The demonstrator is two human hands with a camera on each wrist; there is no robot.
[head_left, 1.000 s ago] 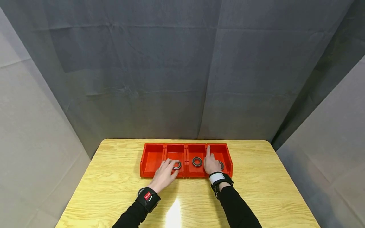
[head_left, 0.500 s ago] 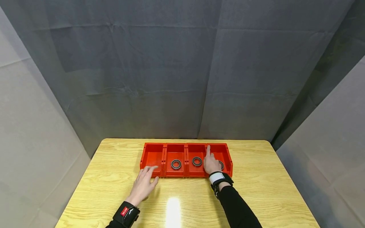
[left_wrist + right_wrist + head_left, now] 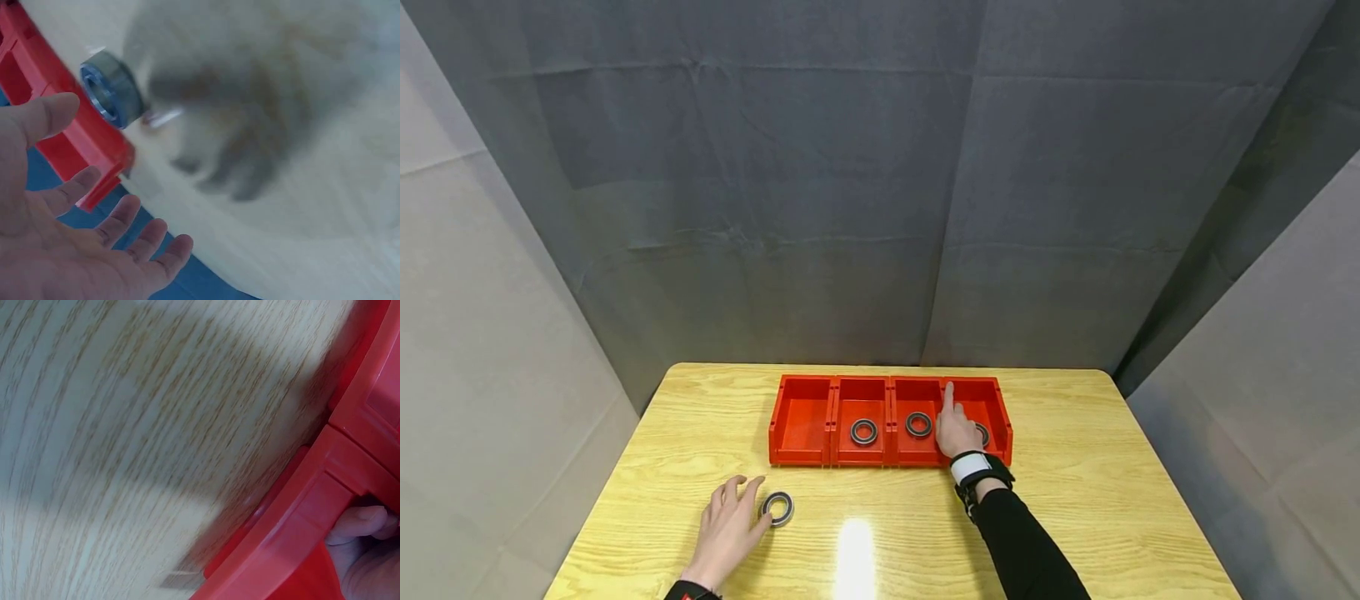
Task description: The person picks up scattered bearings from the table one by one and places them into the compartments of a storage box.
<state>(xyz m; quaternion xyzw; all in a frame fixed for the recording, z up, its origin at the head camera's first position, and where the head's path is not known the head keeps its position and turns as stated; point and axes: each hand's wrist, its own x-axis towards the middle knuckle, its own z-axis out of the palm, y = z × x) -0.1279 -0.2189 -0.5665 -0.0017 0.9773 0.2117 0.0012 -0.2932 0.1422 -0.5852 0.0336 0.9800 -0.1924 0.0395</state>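
Observation:
My left hand [image 3: 727, 530] hovers at the table's left with fingers spread and loosely bent. Just right of its thumb is a ball bearing [image 3: 777, 508], also seen beyond the thumb in the left wrist view as a bearing [image 3: 111, 89]; no grip shows. At the red row of bins [image 3: 800, 457], my right hand [image 3: 957, 432] grips the divider near the right end, index finger stretched forward along it. The second bin holds a bearing [image 3: 863, 432] and the third another bearing [image 3: 918, 424]. In the rightmost bin a bearing [image 3: 982, 434] is partly hidden by my right hand.
The pale wooden table [image 3: 1075, 500] extends around the bins. A grey cloth [image 3: 820, 183] hangs behind it, with light cloth panels [image 3: 497, 358] at both sides. The leftmost bin [image 3: 802, 417] shows its bare floor.
My left hand has drawn back from the second bin, leftward and toward me, leaving the bearing there in place. The table bearing has come into full view. My right hand stays put.

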